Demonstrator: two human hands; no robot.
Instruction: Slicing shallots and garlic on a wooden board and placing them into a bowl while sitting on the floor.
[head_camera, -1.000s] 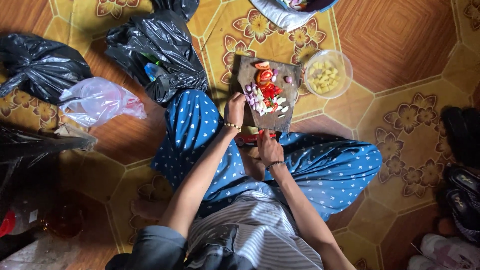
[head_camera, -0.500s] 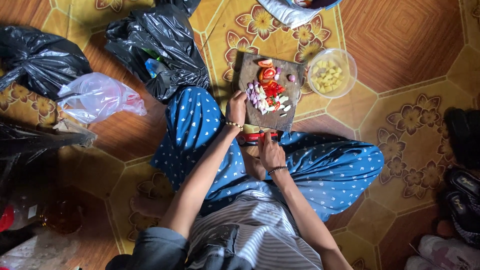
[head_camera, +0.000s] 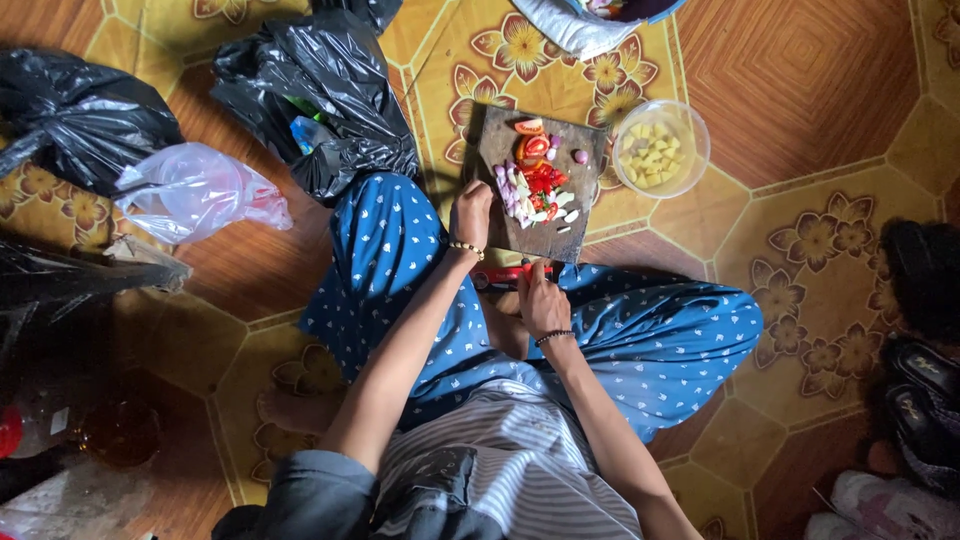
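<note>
I sit cross-legged on a patterned floor in blue spotted trousers. A dark wooden cutting board (head_camera: 590, 155) lies in front of my knees. On it are cut tomato pieces (head_camera: 535, 150), sliced shallots and garlic (head_camera: 515, 190). My left hand (head_camera: 472, 212) rests at the board's near left edge, next to the sliced pile. My right hand (head_camera: 538, 298) is closed around a red-handled knife (head_camera: 500, 274) held low over my lap, just below the board.
A clear bowl (head_camera: 690, 135) of yellow cubes stands right of the board. Black plastic bags (head_camera: 320, 90) and a clear bag (head_camera: 195, 190) lie at the left. A cloth-covered basin (head_camera: 580, 25) is beyond the board. Shoes (head_camera: 925, 390) sit at the right edge.
Both hands stay almost where they were. The right hand and the knife have shifted slightly on my lap.
</note>
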